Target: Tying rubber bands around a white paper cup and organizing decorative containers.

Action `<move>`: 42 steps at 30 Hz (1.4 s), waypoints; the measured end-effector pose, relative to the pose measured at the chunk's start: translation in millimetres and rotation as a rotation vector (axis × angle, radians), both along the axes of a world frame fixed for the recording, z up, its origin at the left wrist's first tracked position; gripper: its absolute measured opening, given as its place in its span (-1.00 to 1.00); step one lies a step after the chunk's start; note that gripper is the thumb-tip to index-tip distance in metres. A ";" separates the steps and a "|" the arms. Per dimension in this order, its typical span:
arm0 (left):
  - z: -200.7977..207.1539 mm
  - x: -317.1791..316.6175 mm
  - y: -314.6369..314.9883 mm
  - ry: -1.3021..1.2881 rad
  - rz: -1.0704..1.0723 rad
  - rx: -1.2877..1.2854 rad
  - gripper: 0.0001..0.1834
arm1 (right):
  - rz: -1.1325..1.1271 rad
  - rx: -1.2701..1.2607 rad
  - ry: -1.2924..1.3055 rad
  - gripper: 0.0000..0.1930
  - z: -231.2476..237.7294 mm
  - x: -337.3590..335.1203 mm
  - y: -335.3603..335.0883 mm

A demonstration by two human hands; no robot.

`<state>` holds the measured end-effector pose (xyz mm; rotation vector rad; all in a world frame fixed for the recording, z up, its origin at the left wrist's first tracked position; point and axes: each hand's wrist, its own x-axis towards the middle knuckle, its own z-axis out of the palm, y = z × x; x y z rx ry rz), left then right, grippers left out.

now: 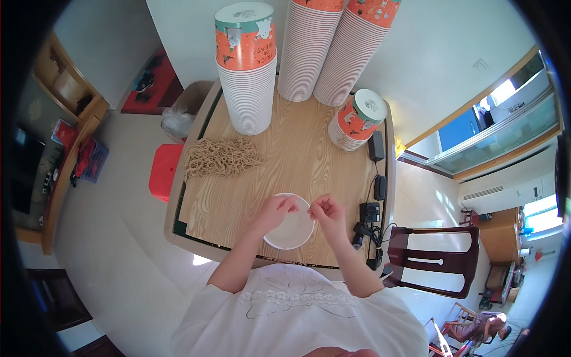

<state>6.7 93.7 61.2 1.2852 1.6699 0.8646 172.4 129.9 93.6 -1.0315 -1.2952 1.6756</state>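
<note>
A white paper bucket [290, 233] stands on the wooden table close in front of me, its round mouth facing up. Over its left rim is my left hand [276, 210], thumb and fingers pinched together above the opening. My right hand [328, 210] pinches at the right edge of the rim. Whatever lies between the fingertips of either hand is too small to tell. To the far left of the bucket lies a tangled heap of tan twine pieces [221, 157].
A tall stack of orange-and-white paper buckets [247, 89] stands at the back left, with two more stacks [310, 59] beside it. A short stack [358, 119] sits at the back right. Black adapters, a small camera [369, 212] and cables line the right edge. A dark chair [434, 260] stands right.
</note>
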 end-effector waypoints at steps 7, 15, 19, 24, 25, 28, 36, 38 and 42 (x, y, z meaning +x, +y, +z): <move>-11.0 10.7 -27.3 -0.664 0.138 -0.070 -0.72 | 0.099 0.304 -0.347 -0.93 -9.9 -12.5 -27.4; -12.1 9.5 -35.1 -0.496 0.129 -0.017 -0.77 | 0.077 0.302 -0.482 -0.94 -13.1 -14.2 -23.5; -21.5 15.0 -33.9 -0.605 0.147 0.011 -0.82 | 0.134 0.312 -0.500 -0.88 -9.4 -18.5 -34.5; -8.5 15.6 -32.5 -0.620 0.187 0.036 -0.81 | 0.164 0.297 -0.463 -0.94 -13.8 -14.3 -39.0; -1.3 16.6 -32.2 -0.663 0.230 0.039 -0.81 | 0.162 0.296 -0.461 -0.94 -11.6 -14.9 -40.6; 23.1 15.4 -33.4 -0.744 0.278 0.038 -0.80 | 0.270 0.238 -0.453 -0.94 2.5 -15.3 -45.0; 75.1 -15.8 -41.2 -1.085 0.225 0.143 -0.79 | 0.498 0.164 -0.183 -0.94 28.6 -10.4 -38.4; 82.3 -17.2 -43.9 -0.711 0.142 -0.015 -0.79 | 0.394 0.147 -0.129 -0.93 33.8 -10.9 -30.5; 89.2 0.6 -51.3 -0.435 0.061 0.159 -0.83 | 0.266 0.121 0.024 -0.86 58.2 -14.5 -17.5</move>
